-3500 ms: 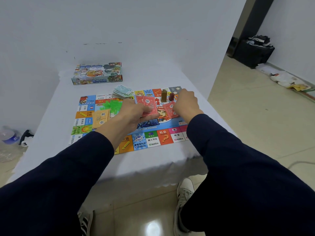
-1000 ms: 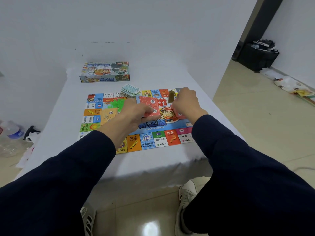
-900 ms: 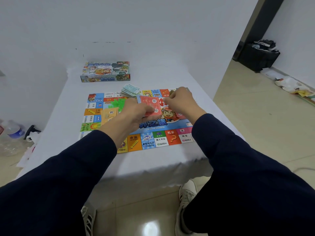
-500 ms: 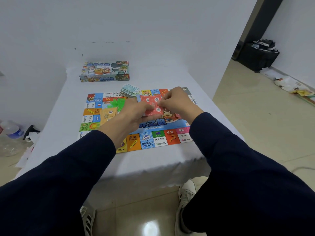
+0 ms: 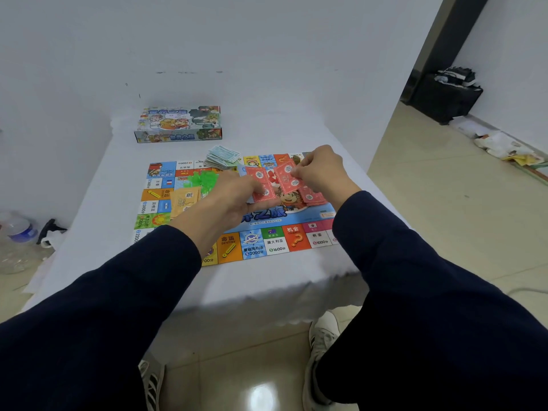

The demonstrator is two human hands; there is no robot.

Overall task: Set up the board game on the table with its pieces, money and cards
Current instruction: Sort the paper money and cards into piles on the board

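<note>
Head view: left hand (image 5: 234, 197) holds red cards (image 5: 259, 183); right hand (image 5: 321, 170) pinches one card (image 5: 287, 176) over board (image 5: 275, 241) centre, likely dealing toward pile (image 5: 311, 197) at 4 o'clock.

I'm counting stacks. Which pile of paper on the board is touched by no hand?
The green-grey money stack at the board's far edge. The red cards are held by the left hand and right hand.

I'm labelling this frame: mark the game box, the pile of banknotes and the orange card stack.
game box (image 5: 181, 121): head view, printed lid.
pile of banknotes (image 5: 223, 157): head view, top note.
orange card stack (image 5: 184, 201): head view, top card's face.
</note>
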